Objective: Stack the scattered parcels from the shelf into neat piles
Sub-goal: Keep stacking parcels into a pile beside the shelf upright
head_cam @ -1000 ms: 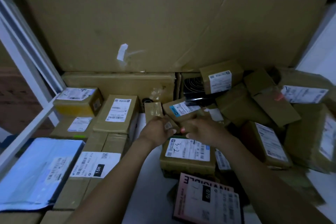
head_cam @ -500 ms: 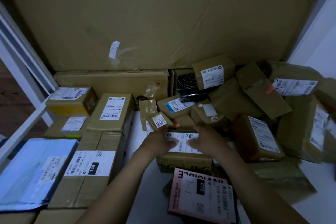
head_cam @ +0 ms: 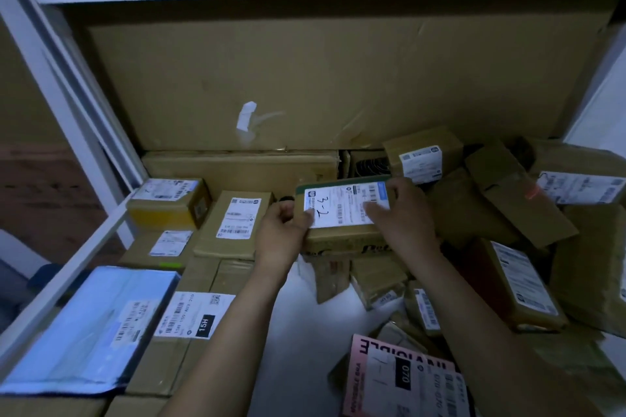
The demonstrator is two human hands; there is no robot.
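Head view: both hands grip a flat brown cardboard parcel [head_cam: 342, 213], left hand [head_cam: 281, 230] at its left edge, right hand [head_cam: 403, 217] over its white label, raised above the white shelf [head_cam: 294, 332]. Boxy parcels sit squared at left; a jumbled heap [head_cam: 508, 206] of cardboard lies right.

I hold the parcel marked "3-2" [head_cam: 342, 210] in both hands: my left hand [head_cam: 283, 230] grips its left edge, my right hand [head_cam: 403, 213] its right end, fingers over the label. Left of it lies a labelled flat box [head_cam: 233, 223]. Right of it, brown parcels [head_cam: 508, 200] lie heaped at angles. Below it rests a pink parcel [head_cam: 403, 382].
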